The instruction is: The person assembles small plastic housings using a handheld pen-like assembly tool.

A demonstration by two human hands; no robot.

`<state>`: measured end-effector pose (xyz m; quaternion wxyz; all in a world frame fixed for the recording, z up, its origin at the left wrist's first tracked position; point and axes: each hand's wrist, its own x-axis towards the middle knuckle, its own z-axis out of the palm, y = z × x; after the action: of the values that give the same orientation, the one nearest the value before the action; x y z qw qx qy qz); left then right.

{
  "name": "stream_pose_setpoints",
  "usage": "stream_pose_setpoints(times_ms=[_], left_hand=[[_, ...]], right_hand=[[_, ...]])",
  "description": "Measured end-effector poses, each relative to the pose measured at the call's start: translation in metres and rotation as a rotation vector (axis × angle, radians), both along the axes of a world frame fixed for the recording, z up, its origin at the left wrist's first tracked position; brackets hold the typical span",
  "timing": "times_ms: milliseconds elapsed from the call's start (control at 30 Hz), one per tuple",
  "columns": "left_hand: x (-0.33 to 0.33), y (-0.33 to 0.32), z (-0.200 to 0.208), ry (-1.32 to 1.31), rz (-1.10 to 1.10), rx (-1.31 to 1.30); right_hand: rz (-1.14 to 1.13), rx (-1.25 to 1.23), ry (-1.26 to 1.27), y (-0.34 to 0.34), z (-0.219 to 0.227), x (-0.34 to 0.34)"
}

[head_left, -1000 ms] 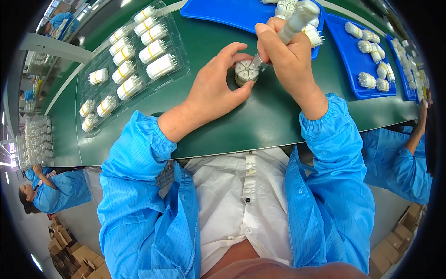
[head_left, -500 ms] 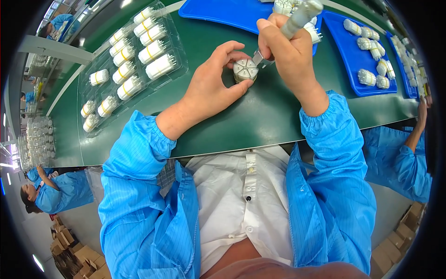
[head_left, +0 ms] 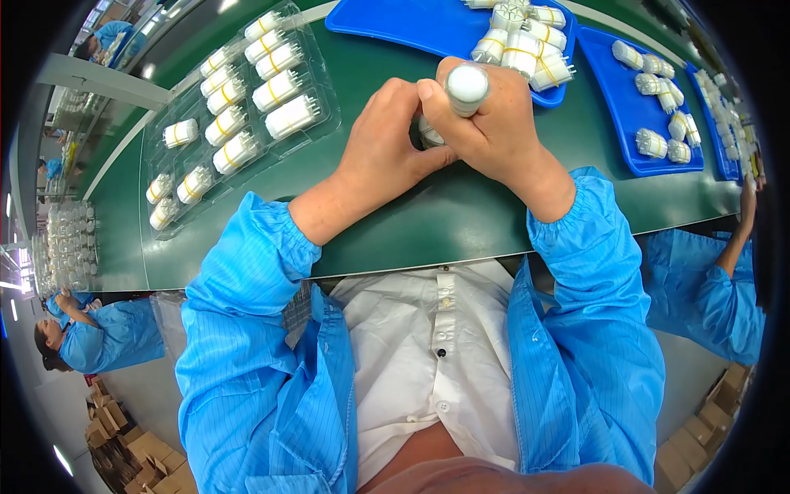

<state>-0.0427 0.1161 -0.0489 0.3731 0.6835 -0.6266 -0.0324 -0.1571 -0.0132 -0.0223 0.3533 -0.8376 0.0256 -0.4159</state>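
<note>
My left hand (head_left: 380, 130) curls around a round white part (head_left: 428, 134) on the green table, which earlier showed a top divided into wedges. Most of it is now hidden behind my fingers. In my right hand (head_left: 504, 123) is a hand tool (head_left: 467, 87) with a thick, pale translucent handle, gripped in a fist. The handle stands nearly upright, its butt end facing up. Its flat metal blade, seen earlier, is out of sight beneath my hand, so I cannot tell whether it touches the part.
A clear plastic tray (head_left: 327, 105) at the left holds several white cylinders (head_left: 290, 116) with yellow bands and pins. A blue tray (head_left: 395, 22) beyond my hands carries more cylinders. Another blue tray (head_left: 613, 95) stands to the right. Co-workers in blue sit at both sides.
My right hand has moved left and closer to my left hand, and the tool has swung from slanted to nearly upright. The part is now mostly covered.
</note>
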Motion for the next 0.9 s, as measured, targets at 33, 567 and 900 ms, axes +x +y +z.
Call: stream_pose_setpoints(times_ms=[33, 567, 900], left_hand=[[-0.002, 0.0, 0.001, -0.005, -0.003, 0.0], [-0.008, 0.003, 0.007, 0.245, -0.113, -0.051], [-0.007, 0.003, 0.004, 0.331, -0.058, -0.01]], right_hand=[[0.006, -0.067, 0.014, 0.0, 0.002, -0.001], [0.076, 0.273, 0.036, -0.006, -0.001, -0.002], [0.089, 0.492, -0.065, -0.01, 0.012, -0.007]])
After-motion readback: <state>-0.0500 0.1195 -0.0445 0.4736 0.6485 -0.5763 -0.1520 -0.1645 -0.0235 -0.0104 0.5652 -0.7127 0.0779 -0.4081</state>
